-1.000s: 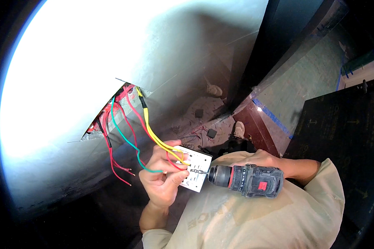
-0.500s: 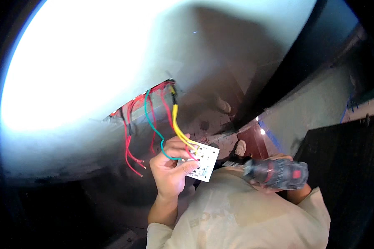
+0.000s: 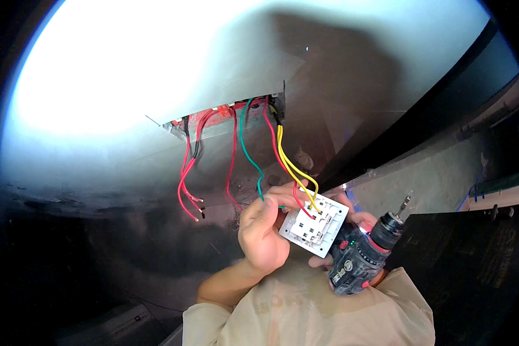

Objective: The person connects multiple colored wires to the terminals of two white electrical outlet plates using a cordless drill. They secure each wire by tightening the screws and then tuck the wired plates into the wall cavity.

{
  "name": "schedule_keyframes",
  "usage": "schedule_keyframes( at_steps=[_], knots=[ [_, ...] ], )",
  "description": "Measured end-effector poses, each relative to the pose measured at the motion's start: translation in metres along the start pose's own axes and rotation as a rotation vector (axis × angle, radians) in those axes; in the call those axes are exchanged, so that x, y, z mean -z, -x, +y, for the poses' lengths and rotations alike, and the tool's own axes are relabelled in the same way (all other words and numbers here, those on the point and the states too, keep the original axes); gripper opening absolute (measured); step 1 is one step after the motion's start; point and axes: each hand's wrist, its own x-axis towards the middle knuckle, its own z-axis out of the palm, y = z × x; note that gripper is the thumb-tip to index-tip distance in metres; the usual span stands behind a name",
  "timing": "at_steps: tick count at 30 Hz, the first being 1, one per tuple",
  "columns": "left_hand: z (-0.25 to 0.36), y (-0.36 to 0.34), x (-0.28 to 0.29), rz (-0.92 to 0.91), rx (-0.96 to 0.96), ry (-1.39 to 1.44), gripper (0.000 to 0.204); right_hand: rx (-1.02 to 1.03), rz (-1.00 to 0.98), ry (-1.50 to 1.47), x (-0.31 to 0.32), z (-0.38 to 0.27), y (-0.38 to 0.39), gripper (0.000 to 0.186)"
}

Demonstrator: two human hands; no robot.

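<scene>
Wall recess (image 3: 274,111) holds red boxes (image 3: 218,118); red wires (image 3: 234,155), a green wire (image 3: 243,144) and yellow wires (image 3: 288,161) run out of it. White square plate (image 3: 323,232) sits between my hands, below the recess, tilted, back face up: raised terminal block, dark slots, yellow and one red wire meeting it. My right hand (image 3: 361,219) is closed around a black-and-red drill (image 3: 360,254), bit angled away. My left hand (image 3: 262,236), fingers half curled, is beside the plate; whether it pinches the green wire, I cannot tell.
</scene>
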Motion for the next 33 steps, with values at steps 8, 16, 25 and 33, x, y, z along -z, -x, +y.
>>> schedule_keyframes(
  at_steps=[8, 16, 25, 33],
  knots=[
    [0.006, 0.02, -0.001, 0.283, 0.031, 0.029, 0.042, 0.124, 0.117, -0.174, 0.006, 0.012, -0.004, 0.101],
    [0.008, 0.042, 0.042, 0.41, -0.213, -0.213, 0.031, 0.323, 0.131, -0.216, 0.0, 0.029, -0.025, 0.093],
    [0.016, -0.007, 0.053, 0.238, 0.061, 0.003, 0.029, 0.312, 0.163, -0.265, -0.008, 0.055, -0.022, 0.103],
    [0.025, -0.02, 0.025, -0.071, 0.014, -0.28, 0.018, 0.283, 0.156, -0.296, -0.023, 0.064, -0.039, 0.108]
  ],
)
